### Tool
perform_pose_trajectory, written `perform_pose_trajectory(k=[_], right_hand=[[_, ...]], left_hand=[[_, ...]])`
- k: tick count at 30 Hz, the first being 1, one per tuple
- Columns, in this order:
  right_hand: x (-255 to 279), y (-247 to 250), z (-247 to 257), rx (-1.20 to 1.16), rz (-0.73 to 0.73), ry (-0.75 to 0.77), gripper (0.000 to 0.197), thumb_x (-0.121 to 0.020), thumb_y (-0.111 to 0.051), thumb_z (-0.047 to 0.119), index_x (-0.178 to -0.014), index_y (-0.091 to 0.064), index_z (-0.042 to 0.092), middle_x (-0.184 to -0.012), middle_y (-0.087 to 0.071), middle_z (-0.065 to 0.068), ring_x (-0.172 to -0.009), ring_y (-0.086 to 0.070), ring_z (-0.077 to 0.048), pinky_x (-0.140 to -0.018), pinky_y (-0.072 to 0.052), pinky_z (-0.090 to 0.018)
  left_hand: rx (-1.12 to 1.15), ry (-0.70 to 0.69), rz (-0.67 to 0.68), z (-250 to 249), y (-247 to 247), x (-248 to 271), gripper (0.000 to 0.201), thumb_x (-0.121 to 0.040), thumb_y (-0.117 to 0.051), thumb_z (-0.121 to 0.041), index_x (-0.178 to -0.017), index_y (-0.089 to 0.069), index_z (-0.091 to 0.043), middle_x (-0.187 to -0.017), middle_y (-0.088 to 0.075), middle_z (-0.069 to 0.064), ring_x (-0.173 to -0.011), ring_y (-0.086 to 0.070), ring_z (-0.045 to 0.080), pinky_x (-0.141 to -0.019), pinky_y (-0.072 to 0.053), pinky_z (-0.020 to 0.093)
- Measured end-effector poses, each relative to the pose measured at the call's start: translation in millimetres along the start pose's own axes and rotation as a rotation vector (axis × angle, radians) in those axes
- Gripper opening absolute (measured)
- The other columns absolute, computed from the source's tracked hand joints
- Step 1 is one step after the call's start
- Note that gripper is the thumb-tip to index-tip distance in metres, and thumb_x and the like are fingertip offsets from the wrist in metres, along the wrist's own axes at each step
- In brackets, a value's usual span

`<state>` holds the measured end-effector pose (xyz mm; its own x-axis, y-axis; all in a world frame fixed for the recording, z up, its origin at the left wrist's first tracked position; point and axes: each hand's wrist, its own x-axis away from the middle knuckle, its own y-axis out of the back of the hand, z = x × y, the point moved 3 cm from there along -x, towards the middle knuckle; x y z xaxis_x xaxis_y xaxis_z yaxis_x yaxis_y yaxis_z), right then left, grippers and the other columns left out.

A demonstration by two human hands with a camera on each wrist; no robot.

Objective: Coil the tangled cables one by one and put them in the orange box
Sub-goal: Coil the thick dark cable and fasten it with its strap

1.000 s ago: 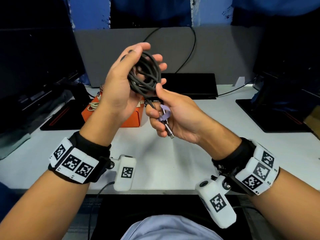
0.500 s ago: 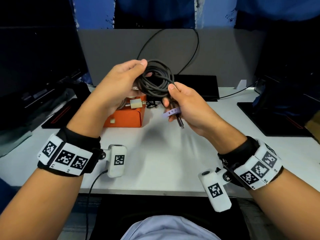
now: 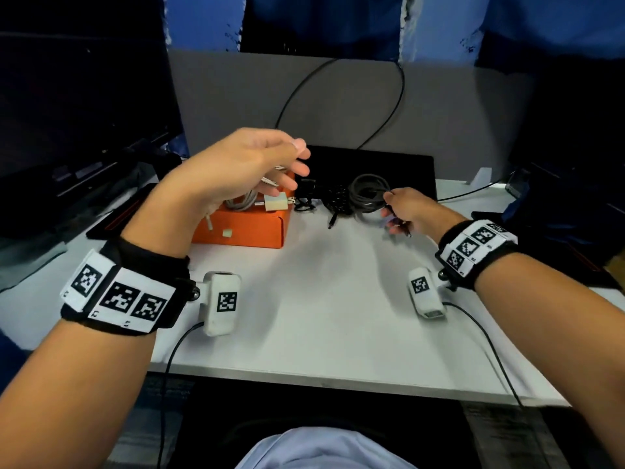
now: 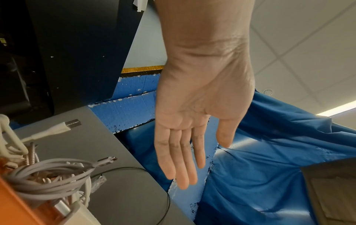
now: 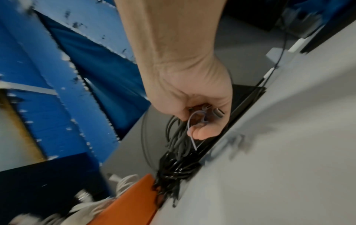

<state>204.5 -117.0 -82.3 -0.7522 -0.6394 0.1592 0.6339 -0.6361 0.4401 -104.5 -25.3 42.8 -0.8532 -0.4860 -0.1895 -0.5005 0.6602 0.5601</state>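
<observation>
The orange box point(image 3: 243, 228) sits left of centre on the white desk and holds white coiled cables point(image 3: 241, 201) with a white charger plug point(image 3: 275, 202). My left hand point(image 3: 301, 159) hovers above the box, fingers straight and empty; the left wrist view shows its bare palm point(image 4: 192, 106). My right hand point(image 3: 389, 204) grips a grey coiled cable point(image 3: 368, 194) low over the desk, right of the box. In the right wrist view my fingers point(image 5: 200, 132) curl round the grey loops point(image 5: 177, 137), a lilac tie point(image 5: 192, 120) and a connector point(image 5: 218, 112). A black tangled cable point(image 3: 334, 198) lies between coil and box.
A black mat point(image 3: 399, 170) lies behind the cables against a grey partition point(image 3: 473, 123). Dark monitors stand at the far left point(image 3: 67, 113) and far right. A thin black cable point(image 3: 399, 89) runs up the partition. Bare white desk point(image 3: 321, 299) spreads in front of me.
My left hand has let go of the grey coil and opened above the box. My right hand has carried the coil down and to the right, next to the black cable.
</observation>
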Motion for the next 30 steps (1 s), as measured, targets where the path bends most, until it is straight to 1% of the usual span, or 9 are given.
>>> perform_pose_trajectory(k=[3,9,12,15,18,22,24,26,30], right_hand=[[-8.2,6.3,-8.9,-0.126,-0.023,-0.115,0.027,-0.113,-0.039,0.024,-0.094,-0.052,0.009,-0.076,-0.058,-0.008,-0.052,-0.049,-0.020,-0.048,-0.047,-0.031],[-12.8,9.2,-10.4,-0.417,-0.081,-0.132,0.031,-0.113,-0.038,0.022,-0.088,-0.050,0.009,-0.073,-0.053,-0.008,-0.041,-0.048,-0.017,-0.039,-0.042,-0.024],[-14.8,5.2,-20.6,-0.245,-0.064,-0.207,0.033,-0.114,-0.035,0.025,-0.093,-0.052,0.006,-0.071,-0.056,-0.010,-0.053,-0.050,-0.021,-0.038,-0.047,-0.024],[-20.6,0.6,-25.7,-0.049,-0.048,-0.236,0.037,-0.112,-0.033,0.023,-0.096,-0.055,-0.001,-0.067,-0.067,-0.019,-0.057,-0.056,-0.026,-0.051,-0.049,-0.029],[-20.0,7.3,-12.1,0.291,-0.091,-0.149,0.055,-0.111,-0.031,0.028,-0.080,-0.063,-0.004,-0.063,-0.065,-0.020,-0.052,-0.055,-0.027,-0.050,-0.043,-0.028],[-18.0,29.6,2.8,0.376,-0.185,-0.063,0.029,-0.108,-0.040,0.015,-0.088,-0.053,-0.001,-0.074,-0.060,-0.018,-0.051,-0.054,-0.025,-0.037,-0.037,-0.019],[-18.3,42.7,3.6,0.448,-0.234,-0.031,0.024,-0.105,-0.041,0.006,-0.084,-0.051,0.001,-0.092,-0.056,-0.018,-0.062,-0.050,-0.026,-0.059,-0.043,-0.020],[-21.8,49.9,-0.2,0.554,-0.196,-0.017,0.026,-0.103,-0.042,0.003,-0.080,-0.053,0.000,-0.099,-0.054,-0.019,-0.078,-0.052,-0.030,-0.075,-0.040,-0.033],[-28.3,46.9,-15.8,0.657,-0.048,-0.042,0.017,-0.098,-0.051,0.000,-0.100,-0.068,-0.004,-0.085,-0.069,-0.014,-0.071,-0.061,-0.028,-0.055,-0.046,-0.030]], left_hand=[[-0.022,-0.012,0.040,-2.0,-1.6,1.7,0.031,-0.106,-0.048,-0.045,-0.122,-0.069,-0.028,-0.113,-0.075,-0.011,-0.101,-0.073,0.010,-0.097,-0.057,0.041],[-0.049,-0.022,0.082,-2.7,-3.4,4.8,0.032,-0.105,-0.049,-0.046,-0.122,-0.069,-0.028,-0.112,-0.076,-0.011,-0.100,-0.073,0.009,-0.096,-0.058,0.039],[-0.054,-0.030,0.098,-4.4,-5.8,4.7,0.032,-0.105,-0.049,-0.046,-0.123,-0.069,-0.027,-0.113,-0.076,-0.010,-0.100,-0.073,0.009,-0.097,-0.057,0.040],[-0.065,-0.035,0.119,-4.6,-7.2,5.1,0.033,-0.105,-0.048,-0.045,-0.123,-0.069,-0.027,-0.113,-0.076,-0.011,-0.101,-0.073,0.011,-0.097,-0.057,0.042],[-0.084,-0.033,0.134,-3.7,-7.2,5.0,0.032,-0.105,-0.048,-0.045,-0.121,-0.069,-0.028,-0.112,-0.076,-0.011,-0.101,-0.073,0.011,-0.097,-0.057,0.042],[-0.103,-0.029,0.141,-2.2,-5.0,4.6,0.031,-0.105,-0.048,-0.046,-0.120,-0.070,-0.029,-0.111,-0.075,-0.012,-0.101,-0.073,0.009,-0.096,-0.057,0.040],[-0.110,-0.031,0.142,-1.6,-3.1,4.9,0.031,-0.104,-0.048,-0.046,-0.120,-0.069,-0.031,-0.111,-0.075,-0.013,-0.101,-0.073,0.009,-0.096,-0.057,0.040],[-0.113,-0.031,0.141,-1.3,-1.6,4.7,0.031,-0.104,-0.048,-0.047,-0.120,-0.069,-0.032,-0.112,-0.075,-0.014,-0.101,-0.073,0.009,-0.096,-0.056,0.040],[-0.136,-0.026,0.135,-0.9,-1.2,3.8,0.031,-0.104,-0.048,-0.048,-0.121,-0.069,-0.033,-0.112,-0.075,-0.016,-0.101,-0.072,0.007,-0.095,-0.056,0.039]])
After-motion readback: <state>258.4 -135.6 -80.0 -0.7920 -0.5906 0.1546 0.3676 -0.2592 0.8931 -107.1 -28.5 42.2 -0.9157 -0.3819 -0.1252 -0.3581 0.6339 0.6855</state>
